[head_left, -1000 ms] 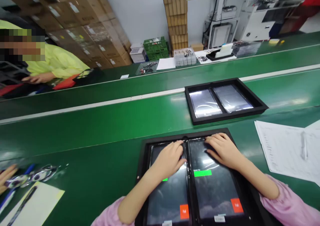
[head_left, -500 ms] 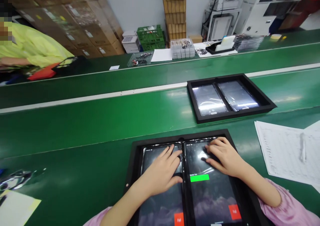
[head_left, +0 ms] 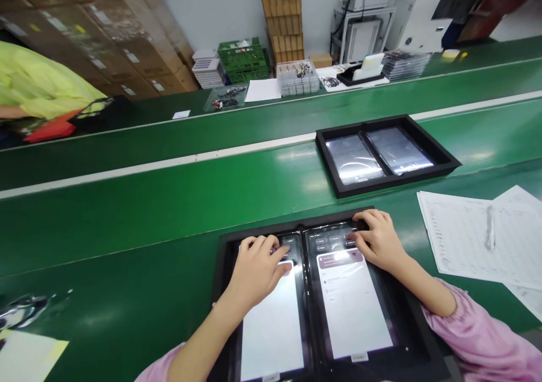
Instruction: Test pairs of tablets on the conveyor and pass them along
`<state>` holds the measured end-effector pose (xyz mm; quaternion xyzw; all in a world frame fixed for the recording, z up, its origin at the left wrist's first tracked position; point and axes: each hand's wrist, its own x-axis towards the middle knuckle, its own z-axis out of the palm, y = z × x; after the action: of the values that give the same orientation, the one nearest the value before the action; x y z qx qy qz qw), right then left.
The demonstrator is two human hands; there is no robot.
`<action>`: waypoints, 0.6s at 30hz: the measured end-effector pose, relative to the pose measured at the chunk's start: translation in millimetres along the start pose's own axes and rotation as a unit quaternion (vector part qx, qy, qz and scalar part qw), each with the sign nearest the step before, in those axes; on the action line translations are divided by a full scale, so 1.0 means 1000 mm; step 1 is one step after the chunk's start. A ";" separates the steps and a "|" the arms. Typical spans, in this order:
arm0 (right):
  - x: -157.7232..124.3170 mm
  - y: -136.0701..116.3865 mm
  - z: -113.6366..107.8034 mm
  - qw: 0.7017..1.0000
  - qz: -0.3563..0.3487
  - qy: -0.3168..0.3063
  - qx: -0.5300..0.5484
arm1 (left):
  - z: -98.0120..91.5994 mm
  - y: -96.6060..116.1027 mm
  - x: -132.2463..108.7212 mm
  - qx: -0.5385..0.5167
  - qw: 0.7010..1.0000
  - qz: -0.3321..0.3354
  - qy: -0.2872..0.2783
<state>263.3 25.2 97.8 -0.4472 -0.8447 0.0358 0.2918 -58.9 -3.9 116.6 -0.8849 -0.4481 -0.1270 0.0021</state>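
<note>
A black tray (head_left: pixel 220 269) lies on the green bench just in front of me and holds two tablets side by side. My left hand (head_left: pixel 258 269) rests with spread fingers on the upper part of the left tablet (head_left: pixel 273 325), fingertips on the glass. My right hand (head_left: pixel 379 241) touches the top of the right tablet (head_left: pixel 353 308), fingers slightly curled. Both screens show a mostly white page with a dark bar of buttons at the top. Neither hand holds anything.
A second black tray (head_left: pixel 440 165) with two dark tablets sits on the belt beyond. Printed sheets with a pen (head_left: pixel 478 238) lie at the right. A person in yellow-green sleeves (head_left: pixel 38 83) works at far left. Cartons, a green crate (head_left: pixel 243 60) and machines line the back.
Both screens have switched from a dark page with green bars and red Fail buttons to a white page. My hands have slid up to the tablets' top edges. The view shifted right.
</note>
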 end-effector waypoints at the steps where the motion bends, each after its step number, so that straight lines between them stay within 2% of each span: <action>1: 0.000 0.000 0.000 1.000 0.003 0.002 -0.008 | -0.003 -0.001 0.000 -0.004 1.000 0.000 0.013; 3: 0.000 0.001 -0.001 0.999 0.018 0.018 -0.030 | -0.009 -0.003 0.002 -0.019 0.999 -0.016 0.041; 5: 0.000 0.003 -0.002 0.997 0.042 0.033 -0.056 | -0.014 -0.008 0.007 -0.044 0.998 -0.029 0.045; 8: -0.001 0.006 0.001 0.990 0.078 0.035 -0.114 | -0.012 -0.014 0.024 -0.063 0.997 0.009 -0.033; 11: -0.004 0.004 0.006 0.979 0.093 0.012 -0.180 | 0.000 -0.013 0.043 -0.017 0.991 0.046 -0.122; 14: -0.004 -0.002 0.007 0.966 0.110 -0.032 -0.231 | 0.010 -0.010 0.051 0.029 0.987 0.048 -0.149; 18: -0.002 -0.002 0.004 0.954 0.130 -0.114 -0.245 | 0.009 -0.012 0.050 0.028 0.984 0.056 -0.168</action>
<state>260.3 23.6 94.3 -0.6036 -0.7900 -0.0843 0.0675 -38.1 44.5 117.8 -0.9171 -0.3949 0.0360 -0.0412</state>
